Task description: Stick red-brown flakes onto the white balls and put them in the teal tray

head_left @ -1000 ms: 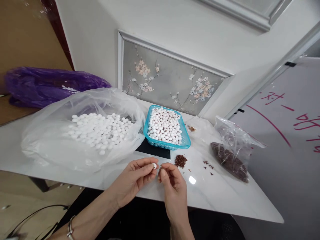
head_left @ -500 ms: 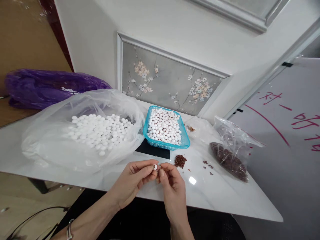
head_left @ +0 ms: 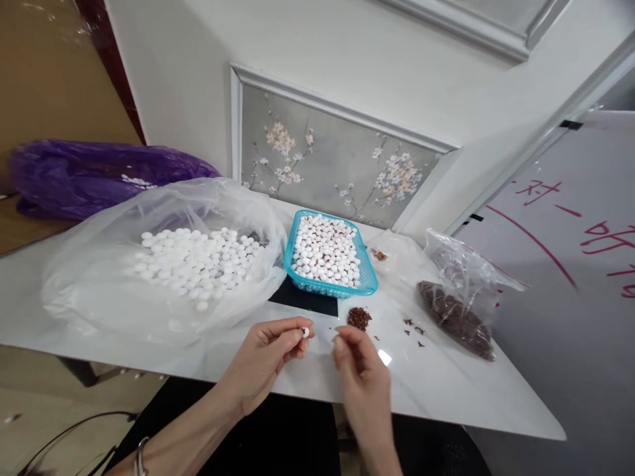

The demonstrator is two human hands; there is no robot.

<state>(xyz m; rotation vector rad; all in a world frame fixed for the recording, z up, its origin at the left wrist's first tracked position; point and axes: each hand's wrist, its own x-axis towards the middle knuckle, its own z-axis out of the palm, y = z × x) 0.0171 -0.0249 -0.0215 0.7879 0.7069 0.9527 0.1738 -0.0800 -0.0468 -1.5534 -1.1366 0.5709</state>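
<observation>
My left hand (head_left: pixel 268 354) pinches a small white bead (head_left: pixel 306 332) between thumb and fingertips, just above the white table (head_left: pixel 436 390). A short gap to the right, my right hand (head_left: pixel 360 370) has its fingertips pinched together; whether anything is in them I cannot tell. It is close to a small pile of dark red bits (head_left: pixel 358 318). Behind the hands stands a turquoise basket (head_left: pixel 371 281) heaped with white beads. A clear plastic bag (head_left: pixel 99 277) on the left holds many more white beads (head_left: pixel 193 261).
A clear bag of dark red bits (head_left: pixel 456 317) lies at the right, with loose bits (head_left: pixel 414 327) scattered beside it. A black mat (head_left: pixel 305 301) lies under the basket. A purple bag (head_left: pixel 89 175) sits at the far left. A whiteboard with red writing (head_left: pixel 570 264) leans at the right.
My right hand has pulled away from the left hand, moving right toward the red pile. The left hand still holds the white bead in about the same place.
</observation>
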